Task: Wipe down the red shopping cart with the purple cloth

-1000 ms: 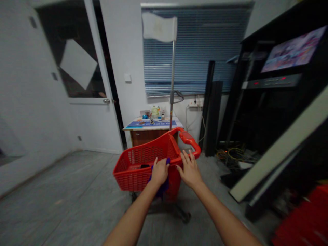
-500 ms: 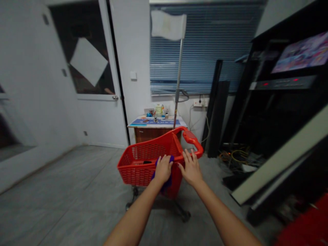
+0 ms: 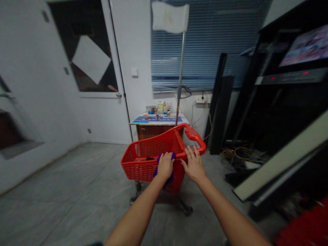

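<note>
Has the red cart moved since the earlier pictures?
Cannot tell: the red cart sits almost the same against the wooden table behind it, and the camera shifted too.

1. Red shopping cart (image 3: 143,169): plastic mesh basket on a wheeled frame, standing upright, open top upward, with a solid red handle (image 3: 196,137) at the far right end.
2. Purple cloth (image 3: 169,178): crumpled, lying over the basket's near rim and hanging down its outer side.
3. Left hand (image 3: 165,166): palm down on the cloth, fingers curved over it at the rim.
4. Right hand (image 3: 194,165): open, fingers spread, at the rim just right of the cloth, below the handle.
</note>
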